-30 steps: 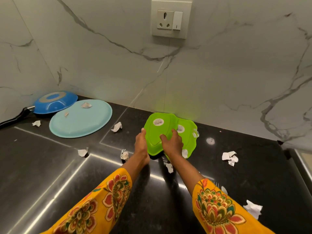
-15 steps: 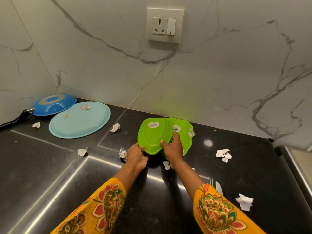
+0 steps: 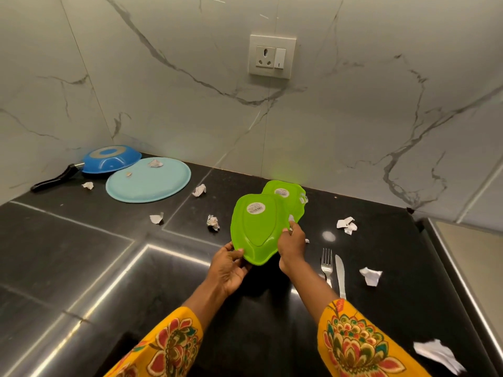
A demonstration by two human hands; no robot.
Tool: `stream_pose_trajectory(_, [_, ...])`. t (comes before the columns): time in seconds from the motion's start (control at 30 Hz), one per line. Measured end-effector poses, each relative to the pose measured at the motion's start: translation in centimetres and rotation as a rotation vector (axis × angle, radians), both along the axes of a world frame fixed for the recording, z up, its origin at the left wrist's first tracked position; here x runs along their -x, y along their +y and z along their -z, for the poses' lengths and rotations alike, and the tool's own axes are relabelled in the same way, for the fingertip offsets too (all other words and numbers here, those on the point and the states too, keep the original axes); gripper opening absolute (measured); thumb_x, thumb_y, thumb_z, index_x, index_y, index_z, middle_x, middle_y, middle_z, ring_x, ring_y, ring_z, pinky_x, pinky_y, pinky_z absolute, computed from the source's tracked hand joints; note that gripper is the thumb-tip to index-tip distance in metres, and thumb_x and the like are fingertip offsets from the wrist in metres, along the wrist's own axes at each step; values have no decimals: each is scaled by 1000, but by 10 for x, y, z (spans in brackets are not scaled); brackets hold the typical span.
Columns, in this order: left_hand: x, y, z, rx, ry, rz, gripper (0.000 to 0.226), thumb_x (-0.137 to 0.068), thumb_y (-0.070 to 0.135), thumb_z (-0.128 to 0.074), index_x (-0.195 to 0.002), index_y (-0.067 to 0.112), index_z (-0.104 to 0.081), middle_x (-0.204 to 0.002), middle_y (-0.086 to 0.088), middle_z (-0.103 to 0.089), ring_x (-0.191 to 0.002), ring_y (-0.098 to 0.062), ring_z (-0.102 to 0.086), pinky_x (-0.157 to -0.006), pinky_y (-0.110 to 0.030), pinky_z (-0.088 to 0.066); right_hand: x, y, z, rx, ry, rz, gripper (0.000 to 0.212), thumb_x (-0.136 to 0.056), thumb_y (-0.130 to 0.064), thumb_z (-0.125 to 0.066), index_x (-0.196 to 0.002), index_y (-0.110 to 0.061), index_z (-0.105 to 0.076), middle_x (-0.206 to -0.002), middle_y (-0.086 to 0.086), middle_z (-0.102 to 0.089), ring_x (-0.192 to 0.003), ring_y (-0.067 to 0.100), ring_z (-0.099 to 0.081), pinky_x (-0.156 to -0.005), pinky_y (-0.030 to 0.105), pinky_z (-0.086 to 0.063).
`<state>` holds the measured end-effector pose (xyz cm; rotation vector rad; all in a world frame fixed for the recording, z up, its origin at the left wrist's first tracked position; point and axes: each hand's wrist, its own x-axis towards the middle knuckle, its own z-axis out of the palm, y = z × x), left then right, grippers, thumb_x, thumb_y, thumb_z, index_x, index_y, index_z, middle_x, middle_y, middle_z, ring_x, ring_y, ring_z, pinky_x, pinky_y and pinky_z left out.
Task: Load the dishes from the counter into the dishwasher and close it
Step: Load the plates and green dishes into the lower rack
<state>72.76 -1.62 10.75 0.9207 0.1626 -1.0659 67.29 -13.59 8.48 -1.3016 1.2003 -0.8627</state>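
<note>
Both hands hold a green leaf-shaped plate point(image 3: 257, 227) upside down and tilted above the black counter point(image 3: 81, 254). My left hand point(image 3: 228, 268) grips its near left rim; my right hand point(image 3: 292, 247) grips its right rim. Behind it, a second green plate point(image 3: 285, 193) lies face down on the counter near the wall. A light blue round plate point(image 3: 148, 179) and an overturned blue pan point(image 3: 109, 159) with a black handle sit at the back left. A fork point(image 3: 326, 263) and a knife point(image 3: 340, 276) lie to the right of my right hand.
Crumpled paper scraps lie scattered over the counter, among them a scrap point(image 3: 212, 222) left of the held plate, scraps point(image 3: 346, 225) to the right and two scraps point(image 3: 155, 163) on the blue plate. A marble wall with a socket point(image 3: 272, 56) backs the counter. A steel edge point(image 3: 462, 281) runs along the right.
The front green plate has been lifted off the second one and drawn toward me with both hands. The view shifted, so the fork and knife now show.
</note>
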Motion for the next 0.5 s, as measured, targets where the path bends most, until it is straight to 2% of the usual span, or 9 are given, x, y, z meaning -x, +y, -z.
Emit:
stream_pose_trajectory(0.13, [24,30,-1,26,-16,17,27,-93,-10,-35,-86,7,-56,-75,-11,-65,-73,-20,-56,-47,-23,-55,32,30,-4,32,27,52,39,-93,0,-37,-128,-5,-54,-123,19,-60,-111,35,-56,-97,44,-46])
stream_pose_trajectory(0.23, [41,54,-3,45,-39,33,29,-94,-7,-35,-84,9,-57,-56,-3,-68,-56,-14,-65,-46,-20,-54,67,55,-6,53,38,85,40,-93,1,-36,-127,-5,-55,-123,14,-60,-112,31,-55,-98,40,-45])
stream_pose_trajectory(0.33, [61,74,-3,65,-27,48,24,-95,-1,-39,-83,9,-57,-54,-2,-67,-45,-10,-64,-44,-22,-54,102,80,-2,56,68,97,41,-90,-2,-38,-126,-8,-57,-123,16,-60,-110,29,-56,-100,45,-45])
stream_pose_trajectory(0.5, [98,99,3,83,-11,85,17,-96,7,-44,-88,6,-59,-59,-2,-70,-50,-11,-67,-49,-23,-56,169,104,22,18,70,153,47,-72,-18,-38,-109,-22,-65,-108,14,-68,-101,36,-62,-89,52,-51])
